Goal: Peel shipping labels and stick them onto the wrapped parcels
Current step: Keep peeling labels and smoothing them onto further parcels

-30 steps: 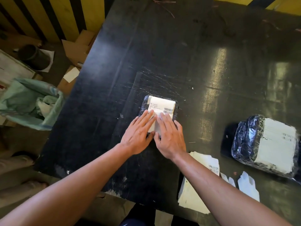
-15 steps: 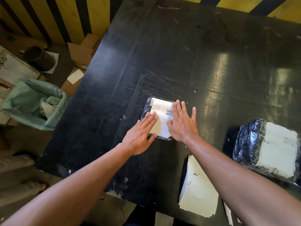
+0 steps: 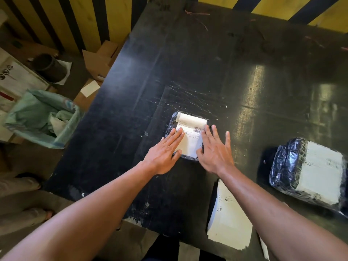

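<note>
My left hand and right hand lie flat and spread, holding nothing, on the label; the parcel looks soft, slick, light, best gripped by its sides.

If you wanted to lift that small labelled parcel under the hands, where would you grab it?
Probably by its two short black side edges, pinching the small parcel from left and right. It lies flat, the left hand and right hand already flank it, and the label covers its top.
</note>
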`<state>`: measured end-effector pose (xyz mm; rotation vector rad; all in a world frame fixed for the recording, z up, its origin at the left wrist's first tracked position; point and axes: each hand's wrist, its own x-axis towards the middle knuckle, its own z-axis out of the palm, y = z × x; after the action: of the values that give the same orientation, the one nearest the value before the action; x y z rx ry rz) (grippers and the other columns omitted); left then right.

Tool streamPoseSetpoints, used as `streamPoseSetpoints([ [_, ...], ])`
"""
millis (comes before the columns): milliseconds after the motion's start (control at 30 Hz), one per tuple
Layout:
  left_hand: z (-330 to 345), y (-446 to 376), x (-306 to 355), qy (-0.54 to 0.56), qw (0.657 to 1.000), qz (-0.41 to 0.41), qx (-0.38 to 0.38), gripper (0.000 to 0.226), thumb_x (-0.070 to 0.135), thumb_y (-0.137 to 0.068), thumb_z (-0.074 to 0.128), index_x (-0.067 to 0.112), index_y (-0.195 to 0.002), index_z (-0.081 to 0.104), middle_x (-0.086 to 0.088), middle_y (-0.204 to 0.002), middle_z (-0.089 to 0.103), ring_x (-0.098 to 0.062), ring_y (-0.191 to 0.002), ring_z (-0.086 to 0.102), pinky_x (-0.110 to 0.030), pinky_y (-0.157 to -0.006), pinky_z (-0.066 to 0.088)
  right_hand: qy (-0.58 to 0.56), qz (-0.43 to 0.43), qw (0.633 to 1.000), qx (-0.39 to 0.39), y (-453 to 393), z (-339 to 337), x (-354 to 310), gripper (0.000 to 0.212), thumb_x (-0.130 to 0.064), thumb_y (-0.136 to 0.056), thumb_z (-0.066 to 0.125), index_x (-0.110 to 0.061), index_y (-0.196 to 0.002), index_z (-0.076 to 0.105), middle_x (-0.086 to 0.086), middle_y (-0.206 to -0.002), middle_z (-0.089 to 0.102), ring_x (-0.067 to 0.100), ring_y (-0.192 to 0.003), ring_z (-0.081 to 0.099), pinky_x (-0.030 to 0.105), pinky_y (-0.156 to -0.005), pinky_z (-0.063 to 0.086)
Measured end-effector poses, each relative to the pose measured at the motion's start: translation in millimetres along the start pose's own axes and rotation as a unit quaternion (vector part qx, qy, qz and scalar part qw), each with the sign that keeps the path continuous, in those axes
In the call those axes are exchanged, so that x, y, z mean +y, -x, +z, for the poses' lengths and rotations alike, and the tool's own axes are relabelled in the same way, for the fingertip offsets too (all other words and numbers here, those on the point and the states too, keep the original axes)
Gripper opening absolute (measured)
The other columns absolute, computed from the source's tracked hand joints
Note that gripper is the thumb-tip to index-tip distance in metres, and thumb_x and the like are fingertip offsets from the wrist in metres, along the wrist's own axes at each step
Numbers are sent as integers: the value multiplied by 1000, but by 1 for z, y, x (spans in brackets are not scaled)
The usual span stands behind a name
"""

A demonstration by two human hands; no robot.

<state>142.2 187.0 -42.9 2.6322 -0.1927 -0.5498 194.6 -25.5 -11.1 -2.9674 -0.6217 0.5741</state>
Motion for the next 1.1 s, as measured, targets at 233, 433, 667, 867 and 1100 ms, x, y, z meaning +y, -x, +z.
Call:
streamPoseSetpoints([
  [233,-5,2,-1,24,1000,12,-6,60,36,-114,23,28,-168,0,15,-174,-12,-2,-159,-19,-35,-132,-1,7,-77,996,-36,20,21,-27,75,-41,-101,21,-20,-168,-4,-6,-175,-18,16,-161,-19,62,-127,-11],
  [433,-5,2,0,7,1000,8,-14,63,34,-113,26,29,-168,-5,16,-173,-16,-5,-159,-19,-39,-134,4,41,-41,998,-19,42,15,6,76,-45,-97,11,-17,-168,4,-3,-177,-9,20,-162,-13,62,-126,-11],
  [667,-4,1,-5,-5,999,22,-25,65,37,-113,27,27,-168,-7,14,-173,-19,-5,-159,-21,-42,-134,5,11,-122,992,-25,55,49,-30,86,-44,-101,35,-16,-166,-15,1,-172,-28,18,-158,-28,63,-127,-8],
  [867,-1,0,1,-56,998,18,-29,70,42,-112,26,24,-166,-15,8,-173,-26,-12,-158,-26,-47,-133,-2,16,-105,994,-3,72,58,2,88,-40,-99,40,-16,-166,-12,2,-174,-22,20,-161,-19,61,-128,-9],
  [1100,40,29,27,-165,986,33,16,82,53,-106,21,15,-164,-23,-7,-170,-35,-19,-156,-34,-50,-129,-16,-51,-70,996,-24,52,49,-24,90,-37,-101,38,-17,-162,-25,0,-170,-33,17,-157,-31,55,-130,-9],
])
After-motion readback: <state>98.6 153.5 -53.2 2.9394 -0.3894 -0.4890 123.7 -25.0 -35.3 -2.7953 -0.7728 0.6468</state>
